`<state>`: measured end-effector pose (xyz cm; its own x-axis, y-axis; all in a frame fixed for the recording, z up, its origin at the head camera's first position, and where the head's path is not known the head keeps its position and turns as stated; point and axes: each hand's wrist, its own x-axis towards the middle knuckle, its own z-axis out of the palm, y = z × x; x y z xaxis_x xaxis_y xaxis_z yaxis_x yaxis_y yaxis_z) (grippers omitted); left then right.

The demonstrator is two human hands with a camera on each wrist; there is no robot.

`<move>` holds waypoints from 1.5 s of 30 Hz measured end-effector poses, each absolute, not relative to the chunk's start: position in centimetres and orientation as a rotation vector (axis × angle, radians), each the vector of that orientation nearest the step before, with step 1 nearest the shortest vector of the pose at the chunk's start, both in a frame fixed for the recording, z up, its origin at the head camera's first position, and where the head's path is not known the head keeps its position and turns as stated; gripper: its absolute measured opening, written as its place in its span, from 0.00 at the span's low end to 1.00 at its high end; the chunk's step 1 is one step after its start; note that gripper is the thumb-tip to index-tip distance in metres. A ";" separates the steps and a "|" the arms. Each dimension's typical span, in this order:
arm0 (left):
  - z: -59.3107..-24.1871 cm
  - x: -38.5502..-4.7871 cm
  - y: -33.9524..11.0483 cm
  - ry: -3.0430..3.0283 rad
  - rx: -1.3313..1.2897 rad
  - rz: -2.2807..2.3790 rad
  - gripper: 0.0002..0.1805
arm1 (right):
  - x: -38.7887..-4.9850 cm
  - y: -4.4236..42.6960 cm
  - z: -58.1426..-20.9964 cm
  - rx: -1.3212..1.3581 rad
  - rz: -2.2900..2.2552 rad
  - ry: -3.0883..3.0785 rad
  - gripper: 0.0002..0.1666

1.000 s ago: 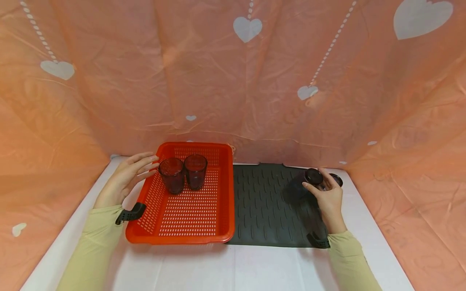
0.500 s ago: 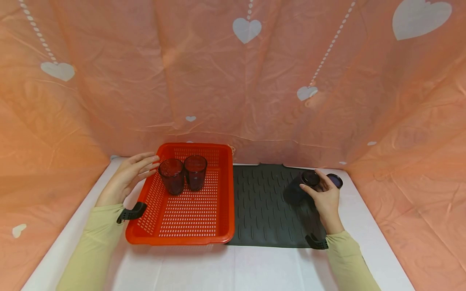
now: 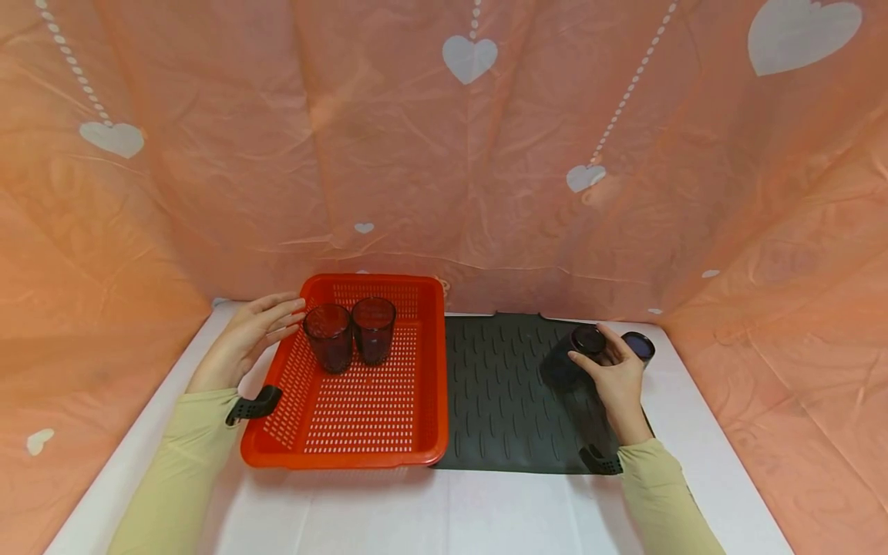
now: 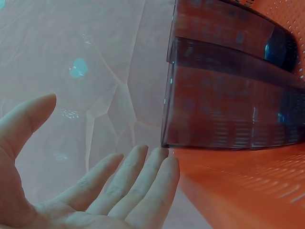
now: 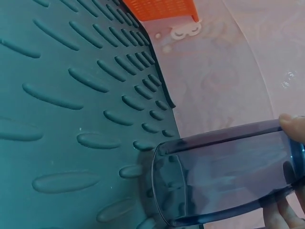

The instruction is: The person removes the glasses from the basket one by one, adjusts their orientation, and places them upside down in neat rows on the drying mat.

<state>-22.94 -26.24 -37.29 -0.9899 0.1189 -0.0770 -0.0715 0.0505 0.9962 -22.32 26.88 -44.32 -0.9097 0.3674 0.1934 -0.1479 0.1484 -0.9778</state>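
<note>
Slightly leftward and toward the wearer: that is how far the right hand (image 3: 620,381) and its glass have shifted since a second ago, while the left hand has hardly moved. Four purple-tinted drinking glasses are in view. One, the held glass (image 3: 588,339), is gripped between the thumb and fingers of the right hand near its narrow base; it is turned mouth down over the right part of the single dark ribbed mat (image 3: 499,416). Whether its rim touches the mat, I cannot tell. One more, the far-right glass (image 3: 638,347), stands just beyond that hand, by the back right corner of the mat; its foot is hidden.

Two glasses, the left basket glass (image 3: 329,339) and the right basket glass (image 3: 375,331), stand upright side by side toward the back of the one red perforated basket (image 3: 277,460). The left hand's fingers are straight and relaxed at the basket's left rim, close to the nearer of these two; contact is unclear.

One basket and one mat lie side by side on the white-covered table (image 3: 486,512). Two black wrist straps and two yellow-green sleeves show. Behind hangs an orange-pink sheet (image 3: 416,154) with three dotted lines, each ending in a pale heart.
</note>
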 end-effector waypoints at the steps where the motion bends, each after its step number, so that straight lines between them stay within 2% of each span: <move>1: -37.3 -22.9 -26.2 2.176 0.041 2.063 0.40 | -22.3 26.9 -44.4 -0.215 1.810 -2.050 0.42; 26: -38.0 -23.7 -25.4 2.199 -0.037 1.992 0.42 | -22.3 26.9 -45.4 -0.205 1.700 -2.134 0.41; 34: -37.9 -24.0 -25.2 2.212 0.015 1.968 0.38 | -22.4 27.1 -45.6 -0.180 1.668 -2.188 0.42; 45: -37.9 -24.3 -25.0 2.201 0.022 1.925 0.39 | -22.7 27.2 -45.6 -0.176 1.607 -2.273 0.42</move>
